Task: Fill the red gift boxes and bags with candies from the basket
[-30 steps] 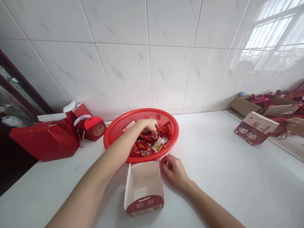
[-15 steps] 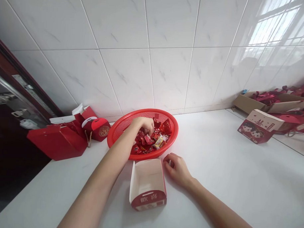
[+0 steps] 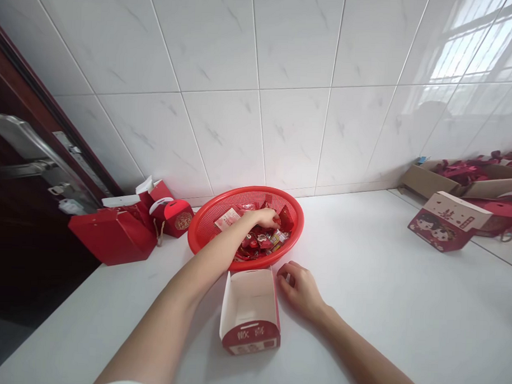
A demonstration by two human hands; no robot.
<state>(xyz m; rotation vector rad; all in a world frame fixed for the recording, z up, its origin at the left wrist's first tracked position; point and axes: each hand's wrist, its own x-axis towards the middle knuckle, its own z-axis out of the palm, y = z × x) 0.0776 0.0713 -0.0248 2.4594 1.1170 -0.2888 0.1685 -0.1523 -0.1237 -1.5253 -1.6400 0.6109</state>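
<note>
My left hand (image 3: 267, 218) reaches into the red plastic basket (image 3: 299, 230), its fingers bent down among red-wrapped candies (image 3: 262, 241). The fingertips are partly hidden, and what they pinch cannot be made out. Close to the basket's near rim stands an open, empty paper gift box (image 3: 251, 334), cream inside with a dark red front flap. My right hand (image 3: 300, 286) rests on the table just right of that box, its fingers loosely curled with nothing visible in them. A pale pink printed packet (image 3: 227, 219) lies at the basket's left side.
Several red gift boxes (image 3: 112, 234) stand at the left by the wall and a dark door (image 3: 11, 217). On the right, a cream and red printed box (image 3: 443, 224) sits before a cardboard carton (image 3: 433, 178) of red items. White tiles (image 3: 291, 137) back the table.
My left hand has moved right and slightly farther back within the basket, uncovering the pink packet. The view has turned a little left. My right hand and the open box stay in place.
</note>
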